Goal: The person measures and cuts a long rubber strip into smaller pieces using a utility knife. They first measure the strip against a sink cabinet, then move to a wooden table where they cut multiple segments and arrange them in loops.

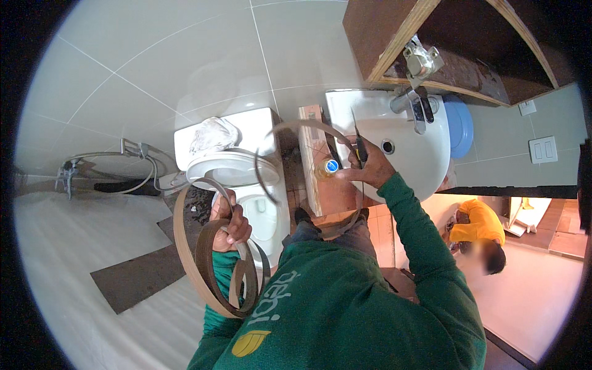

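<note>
My left hand (231, 223) is closed around a coil of brown edge banding (180, 231), whose loops hang over my left sleeve. From my right hand (373, 166), a wide loop of the same kind of strip curves out above the toilet and down in front of my legs. A utility knife (360, 150) with a black and yellow handle is gripped in that hand, its blade pointing up over the washbasin. Whether the strip is pinched together with the knife I cannot tell. Just left of my right fingers is a container with a blue cap (331, 166).
Ahead are a white washbasin (351, 111) with a tap (407, 102), an open wooden cabinet (385, 37) and a wooden panel (313, 132). A toilet (262, 225) stands left of it. Dark boards (139, 277) lie on pale sheeting. A person in yellow (478, 222) crouches at right.
</note>
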{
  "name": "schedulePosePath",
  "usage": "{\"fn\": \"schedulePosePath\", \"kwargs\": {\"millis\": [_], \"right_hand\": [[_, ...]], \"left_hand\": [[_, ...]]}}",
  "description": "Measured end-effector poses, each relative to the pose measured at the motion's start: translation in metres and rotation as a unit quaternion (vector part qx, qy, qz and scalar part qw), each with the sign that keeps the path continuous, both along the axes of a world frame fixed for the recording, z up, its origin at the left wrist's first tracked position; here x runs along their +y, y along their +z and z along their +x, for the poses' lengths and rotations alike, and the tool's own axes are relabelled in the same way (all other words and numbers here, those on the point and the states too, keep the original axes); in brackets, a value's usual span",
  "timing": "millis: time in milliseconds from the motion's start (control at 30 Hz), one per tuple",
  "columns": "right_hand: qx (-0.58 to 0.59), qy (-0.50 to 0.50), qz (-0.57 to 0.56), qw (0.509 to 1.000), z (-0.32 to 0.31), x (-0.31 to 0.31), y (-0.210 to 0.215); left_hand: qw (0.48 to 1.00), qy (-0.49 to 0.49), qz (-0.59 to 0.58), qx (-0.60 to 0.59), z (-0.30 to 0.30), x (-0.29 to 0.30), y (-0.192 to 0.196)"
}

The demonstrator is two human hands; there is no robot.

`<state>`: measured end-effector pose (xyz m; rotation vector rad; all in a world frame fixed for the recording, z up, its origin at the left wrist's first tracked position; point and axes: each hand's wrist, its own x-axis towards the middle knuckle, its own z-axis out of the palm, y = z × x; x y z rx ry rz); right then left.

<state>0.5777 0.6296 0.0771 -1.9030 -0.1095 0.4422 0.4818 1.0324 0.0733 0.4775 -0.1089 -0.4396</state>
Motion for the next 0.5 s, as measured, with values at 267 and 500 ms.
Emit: {"fn": "schedulePosePath", "kwargs": {"millis": [267,500], "right_hand": [[0.032,0.039,0.043,0.998,-0.004,-0.001,-0.065],[-0.088,-0.042,-0.021,0.995,-0.002,0.025,-0.107]], "left_hand": [[1.000,0.001,0.013,0.020,0.008,-0.004,-0.019],[0.987,0.034,0.115,0.105,-0.004,0.002,-0.034]]}}
